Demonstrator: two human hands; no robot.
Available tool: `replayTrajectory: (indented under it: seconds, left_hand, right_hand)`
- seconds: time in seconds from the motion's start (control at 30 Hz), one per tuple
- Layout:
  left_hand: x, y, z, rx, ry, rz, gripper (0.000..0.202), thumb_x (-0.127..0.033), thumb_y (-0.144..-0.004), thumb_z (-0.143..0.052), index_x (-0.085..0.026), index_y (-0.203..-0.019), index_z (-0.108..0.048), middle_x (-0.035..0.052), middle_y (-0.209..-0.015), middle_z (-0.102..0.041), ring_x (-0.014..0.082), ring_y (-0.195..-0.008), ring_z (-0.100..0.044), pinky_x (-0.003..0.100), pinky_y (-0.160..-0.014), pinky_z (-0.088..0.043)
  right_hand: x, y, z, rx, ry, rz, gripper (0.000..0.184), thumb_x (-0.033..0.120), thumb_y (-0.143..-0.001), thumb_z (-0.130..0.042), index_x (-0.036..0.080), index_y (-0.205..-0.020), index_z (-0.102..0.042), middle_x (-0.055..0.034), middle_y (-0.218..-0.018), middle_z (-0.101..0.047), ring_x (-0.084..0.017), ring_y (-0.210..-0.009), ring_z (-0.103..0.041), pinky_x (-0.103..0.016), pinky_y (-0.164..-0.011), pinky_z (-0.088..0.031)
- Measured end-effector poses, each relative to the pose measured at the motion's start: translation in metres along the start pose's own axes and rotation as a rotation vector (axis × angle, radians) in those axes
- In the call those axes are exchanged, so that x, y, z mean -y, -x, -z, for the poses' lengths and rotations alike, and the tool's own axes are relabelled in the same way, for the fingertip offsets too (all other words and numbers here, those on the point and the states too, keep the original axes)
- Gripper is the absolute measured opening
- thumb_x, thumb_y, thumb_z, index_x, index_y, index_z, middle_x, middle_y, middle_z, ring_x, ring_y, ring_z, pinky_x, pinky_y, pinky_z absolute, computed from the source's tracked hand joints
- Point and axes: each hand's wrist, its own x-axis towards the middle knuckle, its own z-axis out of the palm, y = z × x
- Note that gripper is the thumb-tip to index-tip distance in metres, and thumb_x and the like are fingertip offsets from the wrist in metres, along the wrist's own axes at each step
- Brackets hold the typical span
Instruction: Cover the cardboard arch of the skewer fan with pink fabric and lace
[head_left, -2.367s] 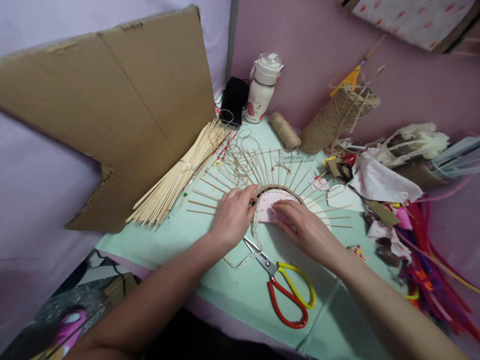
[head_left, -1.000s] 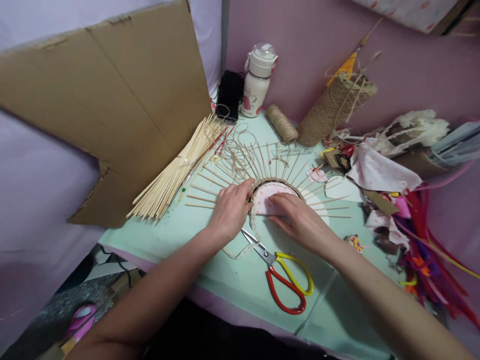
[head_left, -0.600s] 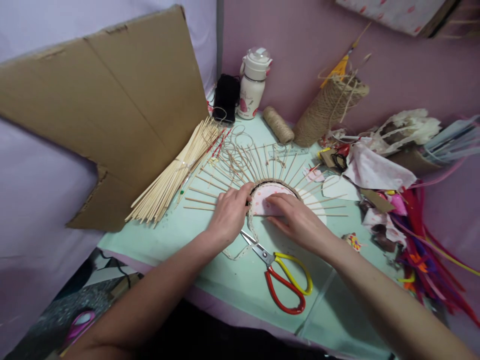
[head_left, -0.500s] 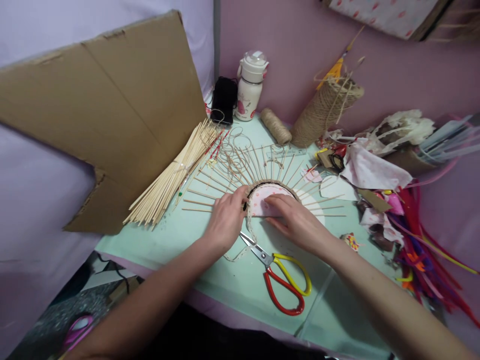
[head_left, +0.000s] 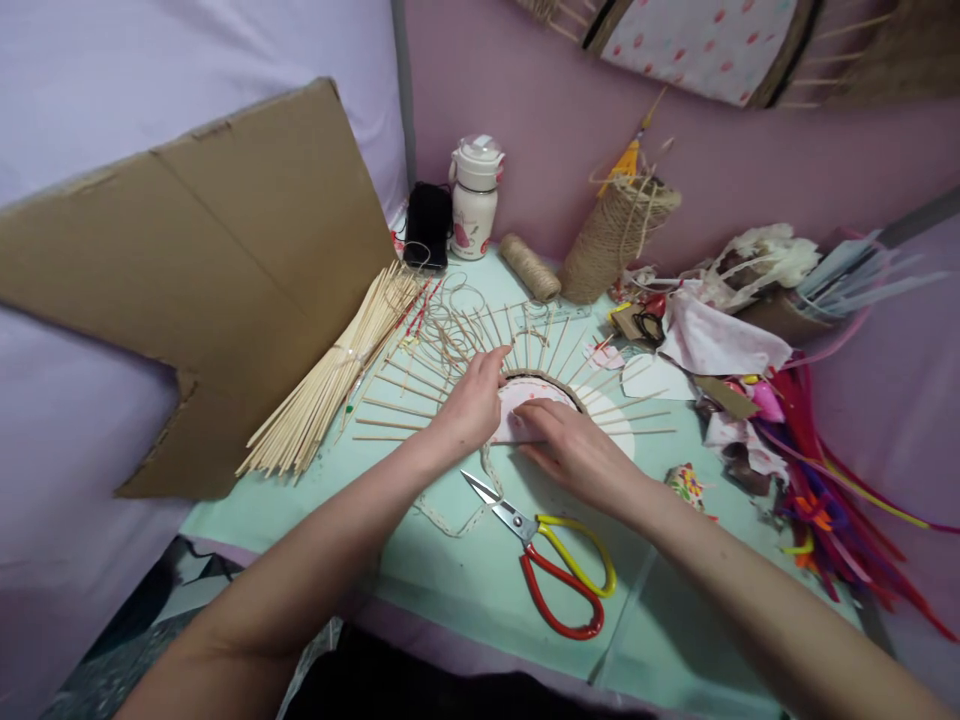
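Note:
A half-circle panel (head_left: 534, 393) faced in pink-spotted white fabric lies on the table, with a brown rim along its curve. Thin wooden sticks (head_left: 390, 408) fan outward from it. My left hand (head_left: 474, 400) is closed at the panel's upper left rim, fingertips pressed there; its palm covers that edge. My right hand (head_left: 574, 445) grips the panel near its straight side, curled fingers on the fabric and thumb by the lower edge. A narrow lace trim (head_left: 450, 532) trails from beneath my left hand onto the table. Close below lie open-bladed scissors (head_left: 536, 530) with red and yellow handles.
Cardboard (head_left: 247, 260) leans at left beside a bundle of sticks (head_left: 322, 385). Behind stand a black phone-like object (head_left: 429, 225), a white bottle (head_left: 475, 205) and twine rolls (head_left: 611, 240). Fabric scraps (head_left: 720, 335) and colourful pipe cleaners (head_left: 810, 440) crowd the right.
My left hand has moved up along the panel's curved rim, and its fingers now reach higher. My right hand stays on the panel. The head view has shifted slightly.

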Motion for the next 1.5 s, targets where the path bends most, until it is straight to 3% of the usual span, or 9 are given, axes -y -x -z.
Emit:
replayTrajectory:
  seconds: [0.13, 0.23, 0.43, 0.63, 0.83, 0.93, 1.03, 1.3, 1.5]
  left_hand:
    - [-0.001, 0.001, 0.013, -0.041, -0.047, 0.028, 0.063, 0.003, -0.074, -0.035, -0.016, -0.134, -0.040, 0.0122, -0.120, -0.054, 0.0152, -0.091, -0.063, 0.035, -0.090, -0.053]
    - [-0.007, -0.003, 0.031, -0.116, -0.201, -0.007, 0.054, 0.001, -0.078, -0.040, -0.015, -0.129, -0.048, 0.0112, -0.117, -0.057, 0.0182, -0.100, -0.060, 0.036, -0.094, -0.049]
    - [-0.001, -0.026, 0.033, 0.199, -0.450, -0.067, 0.018, -0.015, -0.083, -0.055, -0.019, -0.089, -0.071, 0.0078, -0.100, -0.064, 0.0259, -0.105, -0.053, 0.043, -0.096, -0.042]
    - [0.012, -0.035, 0.026, 0.245, -0.485, -0.059, 0.017, -0.019, -0.086, -0.053, -0.018, -0.081, -0.069, 0.0086, -0.095, -0.063, 0.0264, -0.100, -0.051, 0.041, -0.088, -0.041]
    - [0.003, -0.018, 0.047, -0.024, -0.344, 0.065, 0.014, -0.012, -0.085, -0.048, -0.017, -0.084, -0.061, 0.0046, -0.085, -0.064, 0.0194, -0.084, -0.056, 0.033, -0.080, -0.043]
    - [-0.001, -0.003, 0.051, 0.061, -0.267, 0.098, 0.020, -0.012, -0.083, -0.052, -0.019, -0.099, -0.063, 0.0002, -0.080, -0.065, 0.0168, -0.077, -0.058, 0.030, -0.075, -0.045]
    - [0.001, -0.002, 0.047, 0.117, -0.288, 0.021, 0.029, -0.012, -0.081, -0.055, -0.020, -0.108, -0.065, 0.0008, -0.084, -0.067, 0.0177, -0.085, -0.060, 0.030, -0.082, -0.046]
    - [0.017, -0.043, 0.030, 0.336, -0.434, -0.189, 0.018, -0.019, -0.085, -0.051, -0.017, -0.087, -0.069, 0.0070, -0.091, -0.064, 0.0220, -0.095, -0.056, 0.035, -0.090, -0.043]
    - [0.020, -0.029, 0.039, 0.298, -0.485, -0.159, 0.020, -0.021, -0.088, -0.044, -0.017, -0.080, -0.062, 0.0070, -0.087, -0.059, 0.0225, -0.091, -0.050, 0.036, -0.084, -0.042]
  right_hand:
    - [0.000, 0.001, 0.000, -0.008, 0.002, -0.005, 0.029, 0.020, -0.088, -0.056, 0.014, -0.116, -0.057, -0.0151, -0.122, -0.061, -0.028, -0.112, -0.057, -0.041, -0.094, -0.047]
    - [0.001, 0.000, 0.001, -0.001, 0.000, -0.009, 0.028, 0.020, -0.088, -0.057, 0.015, -0.115, -0.057, -0.0140, -0.120, -0.062, -0.028, -0.111, -0.058, -0.039, -0.094, -0.046]
    - [0.002, -0.002, 0.001, 0.008, -0.002, -0.036, 0.030, 0.018, -0.086, -0.059, 0.014, -0.116, -0.058, -0.0138, -0.118, -0.063, -0.027, -0.110, -0.058, -0.039, -0.094, -0.046]
    - [0.001, 0.000, 0.000, 0.006, -0.017, -0.029, 0.030, 0.018, -0.087, -0.059, 0.013, -0.116, -0.058, -0.0136, -0.118, -0.063, -0.026, -0.109, -0.058, -0.038, -0.093, -0.046]
    - [0.000, 0.001, 0.000, 0.005, -0.014, -0.007, 0.030, 0.020, -0.087, -0.059, 0.014, -0.116, -0.058, -0.0134, -0.120, -0.062, -0.026, -0.111, -0.057, -0.038, -0.095, -0.045]
    - [0.002, 0.000, 0.002, 0.006, -0.012, -0.013, 0.028, 0.020, -0.087, -0.059, 0.014, -0.114, -0.059, -0.0137, -0.119, -0.062, -0.027, -0.111, -0.057, -0.039, -0.094, -0.045]
    - [0.004, -0.001, 0.002, 0.013, -0.001, -0.023, 0.026, 0.020, -0.087, -0.059, 0.014, -0.112, -0.060, -0.0139, -0.118, -0.062, -0.027, -0.110, -0.058, -0.039, -0.093, -0.046]
    - [0.004, 0.000, -0.003, -0.001, 0.043, -0.017, 0.028, 0.018, -0.085, -0.060, 0.014, -0.113, -0.060, -0.0150, -0.123, -0.061, -0.029, -0.115, -0.057, -0.041, -0.096, -0.046]
    - [0.003, 0.002, -0.003, -0.014, 0.034, 0.008, 0.032, 0.017, -0.084, -0.060, 0.015, -0.116, -0.060, -0.0154, -0.125, -0.061, -0.029, -0.115, -0.057, -0.044, -0.096, -0.047]
